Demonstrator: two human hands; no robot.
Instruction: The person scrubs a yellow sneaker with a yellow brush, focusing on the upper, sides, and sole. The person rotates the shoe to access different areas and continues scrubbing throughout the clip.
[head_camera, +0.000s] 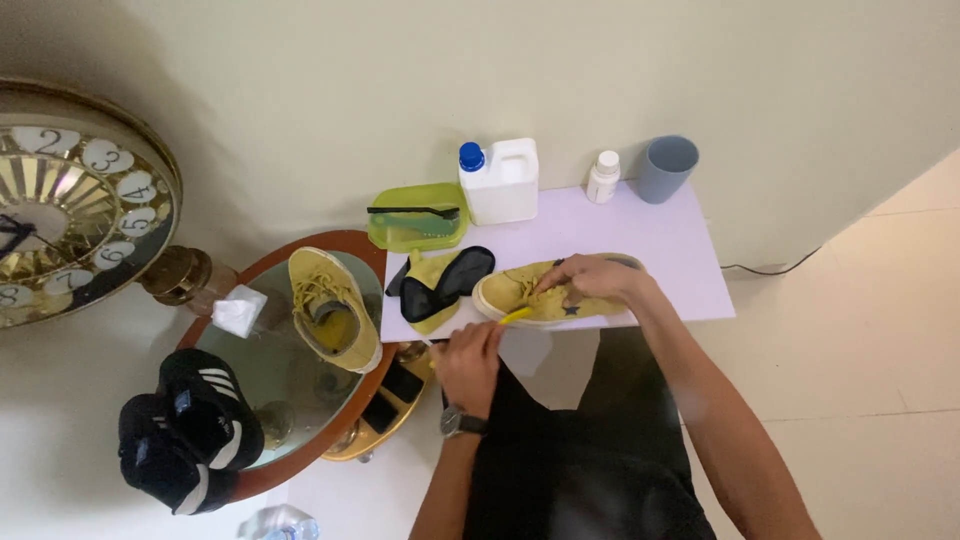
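Down at the near edge of the white board (660, 250), the left hand (470, 360) is curled shut around a yellow brush handle (515, 316), a dark watch (461, 422) on its wrist; only the short yellow tip shows beyond the knuckles, aimed up and right at the shoe, and whether its bristles touch the sole is too small to tell. Just above it the right hand (590, 278) lies over the yellow sneaker (540, 295), fingers bent and pressed down on the laces, covering the middle of the upper. That sneaker lies on the board with its long axis running left to right, pale rubber toe pointing left and heel to the right, mostly hidden under the hand and wrist. Beside the toe sit two removed insoles (440, 282), dark and yellow, overlapping. Farther back along the wall stand a green tray with a black brush (418, 215), a white jug with a blue cap (500, 178), a small white bottle (603, 177) and a grey-blue cup (667, 168). To the left, the second yellow sneaker (335, 308) rests on a round glass table (260, 370), toe toward the person, near a crumpled white cloth (238, 310). A black pair with white stripes (190, 430) sits at the table's lower left rim, and a big clock (70, 210) is cut off by the frame's left edge
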